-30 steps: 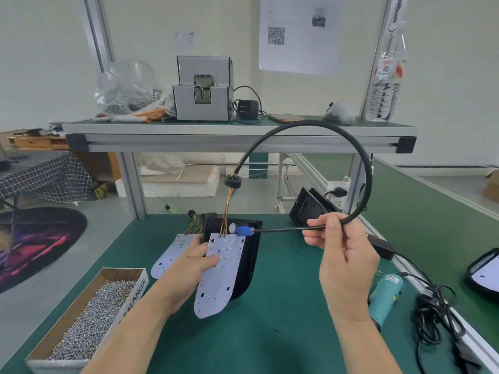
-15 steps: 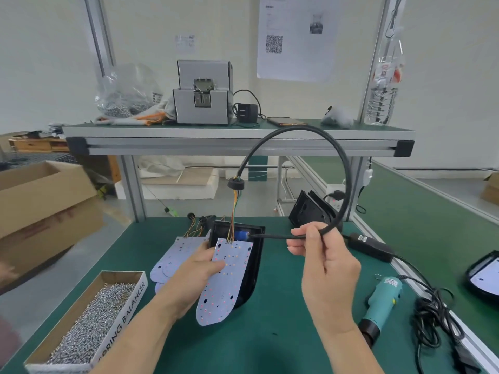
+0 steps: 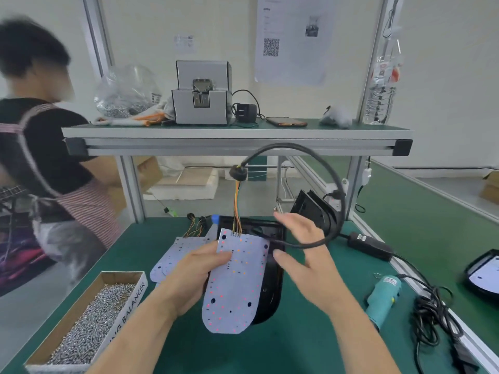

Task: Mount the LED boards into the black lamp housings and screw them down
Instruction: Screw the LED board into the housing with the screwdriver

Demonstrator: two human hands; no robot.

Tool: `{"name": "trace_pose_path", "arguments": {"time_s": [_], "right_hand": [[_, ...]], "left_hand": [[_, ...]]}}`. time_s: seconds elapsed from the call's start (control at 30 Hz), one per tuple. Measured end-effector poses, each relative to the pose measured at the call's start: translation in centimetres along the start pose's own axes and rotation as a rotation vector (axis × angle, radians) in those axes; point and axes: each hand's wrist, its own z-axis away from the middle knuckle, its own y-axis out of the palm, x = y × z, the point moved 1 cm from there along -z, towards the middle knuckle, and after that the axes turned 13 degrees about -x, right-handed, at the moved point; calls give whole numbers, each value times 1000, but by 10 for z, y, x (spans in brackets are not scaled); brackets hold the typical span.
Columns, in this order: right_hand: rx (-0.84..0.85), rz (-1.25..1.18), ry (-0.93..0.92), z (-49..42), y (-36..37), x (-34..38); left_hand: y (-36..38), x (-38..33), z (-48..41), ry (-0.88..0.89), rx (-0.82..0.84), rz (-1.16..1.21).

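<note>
A white LED board (image 3: 237,279) dotted with red and orange LEDs lies tilted over a black lamp housing (image 3: 270,295) on the green bench. My left hand (image 3: 189,279) grips the board's left edge, thumb on top. Coloured wires run up from the board's top to a black grommet (image 3: 238,172) and into a thick black cable (image 3: 334,182) that arcs over to the right. My right hand (image 3: 305,260) hovers blurred above the housing with fingers spread, and the cable's lower run crosses it without being gripped.
More LED boards (image 3: 172,255) lie left of the housing. A box of screws (image 3: 89,327) sits front left. Spare housings (image 3: 313,211), a power adapter (image 3: 370,245), a teal screwdriver (image 3: 383,298) and another lamp (image 3: 483,273) are on the right. A person (image 3: 40,157) passes on the left.
My right hand has let go of the cable and spread its fingers. The cable loop has sagged lower and nearer. A person has walked into view on the left.
</note>
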Motion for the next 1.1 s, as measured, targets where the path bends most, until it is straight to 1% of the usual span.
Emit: {"name": "trace_pose_path", "arguments": {"time_s": [0.1,0.13,0.2,0.27,0.3,0.37,0.4,0.43,0.5,0.53,0.57,0.6,0.63,0.67,0.7,0.77,0.8,0.83,0.87,0.9,0.97,1.0,1.03,1.07,1.1], "right_hand": [[40,-642,361,-9,-10,-13],[72,-788,470,-10,-8,-15],[152,-886,606,-8,2,-18],[240,-834,619,-3,12,-17],[313,-757,594,0,16,-15],[456,-509,478,6,20,-13],[450,-383,425,7,23,-16],[384,-251,412,6,27,-20],[207,1,451,1,32,-33],[165,171,429,-1,33,-40],[188,392,371,-1,35,-48],[251,625,310,0,36,-59],[312,819,275,3,38,-73],[371,954,270,8,40,-85],[415,1038,275,13,40,-92],[499,1087,298,21,39,-101],[533,1074,289,21,37,-101],[530,1034,295,17,32,-97],[485,965,301,10,27,-92],[364,837,295,-2,19,-83],[46,415,308,-32,2,-50],[-69,212,257,-47,-5,-29],[-114,87,151,-60,-11,-5],[-97,59,1,-72,-14,19],[-43,93,-158,-81,-14,40]], "left_hand": [[-4,-2,0,-41,13,68],[-4,-1,0,-58,31,81],[-2,0,1,-104,75,105],[4,1,3,-154,111,117],[6,0,3,-174,122,118],[8,-2,4,-192,133,125],[6,-3,4,-190,134,134],[4,-6,4,-182,135,145],[-3,-11,4,-162,152,168],[-8,-14,4,-155,159,183],[-11,-18,5,-148,156,204],[-15,-21,5,-134,140,240],[-18,-24,6,-116,126,283],[-20,-28,6,-96,123,328],[-22,-31,7,-82,124,362],[-27,-35,8,-70,109,378],[-30,-36,8,-70,98,369],[-34,-35,9,-77,96,352],[-38,-34,9,-85,101,326],[-40,-34,10,-91,111,287],[-43,-30,9,-93,137,186],[-43,-27,9,-97,153,140],[-41,-25,8,-108,165,103],[-38,-21,7,-120,175,77],[-35,-19,6,-130,184,55]]}}
